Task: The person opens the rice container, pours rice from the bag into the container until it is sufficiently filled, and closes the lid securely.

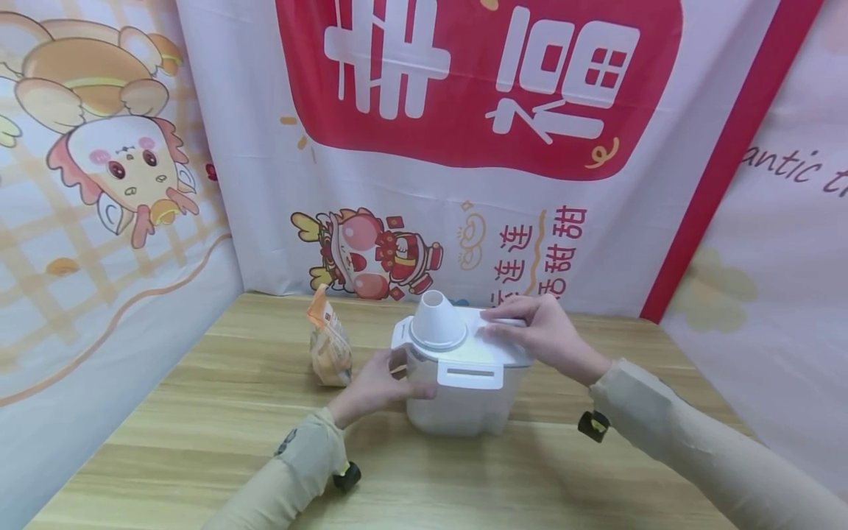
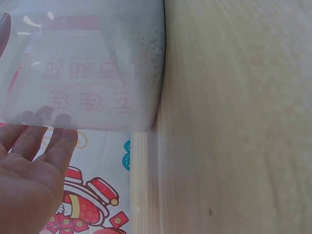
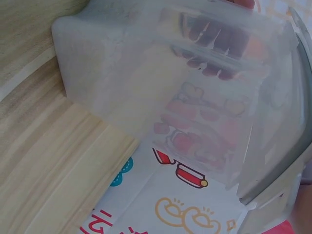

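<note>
A white translucent container [image 1: 464, 408] stands on the wooden table [image 1: 199, 412], closed by a white lid [image 1: 467, 374] with a cone-shaped spout cup [image 1: 436, 316] on top. My left hand [image 1: 377, 386] holds the container's left side, thumb across the front and fingers against the wall. In the left wrist view those fingers [image 2: 53, 146] lie along the container [image 2: 97, 63]. My right hand [image 1: 539, 335] rests flat on the lid's right part, fingers stretched out. The right wrist view looks through the container [image 3: 146, 87], with the left fingers showing as dark shapes behind its far wall.
An orange snack bag [image 1: 329, 346] stands just left of the container, close to my left hand. Printed cloth backdrops [image 1: 464, 184] wall in the table at the back and on both sides. Bare wood [image 2: 234, 122] stretches toward the near edge.
</note>
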Demonstrator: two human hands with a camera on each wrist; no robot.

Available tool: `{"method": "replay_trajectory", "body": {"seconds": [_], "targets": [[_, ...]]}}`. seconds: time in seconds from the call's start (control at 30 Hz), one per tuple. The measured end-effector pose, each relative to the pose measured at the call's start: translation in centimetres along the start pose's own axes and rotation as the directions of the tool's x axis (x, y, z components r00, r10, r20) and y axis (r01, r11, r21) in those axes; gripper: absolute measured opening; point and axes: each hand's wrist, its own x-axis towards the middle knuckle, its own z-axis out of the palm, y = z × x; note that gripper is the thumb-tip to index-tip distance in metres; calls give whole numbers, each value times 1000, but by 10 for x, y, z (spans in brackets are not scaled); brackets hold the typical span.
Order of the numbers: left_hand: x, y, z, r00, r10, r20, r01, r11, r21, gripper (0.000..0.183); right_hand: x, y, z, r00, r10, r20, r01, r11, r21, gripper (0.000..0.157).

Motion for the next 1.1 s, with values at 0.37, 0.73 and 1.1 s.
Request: {"method": "replay_trajectory", "body": {"seconds": [0.37, 0.73, 1.1], "targets": [[0, 0, -1, 1000, 1, 7, -1, 1000, 14, 81, 1, -1, 1, 1000, 13, 15, -13, 1000, 15, 21], [-1, -2, 0, 1000, 6, 5, -6, 1000, 16, 80, 2, 1, 1, 1000, 18, 10, -18, 1000, 15, 19], [1, 2, -1, 1000, -14, -3, 14, 998, 53, 75, 4, 1, -4, 1000, 15, -8, -14, 999, 45, 22]]}}
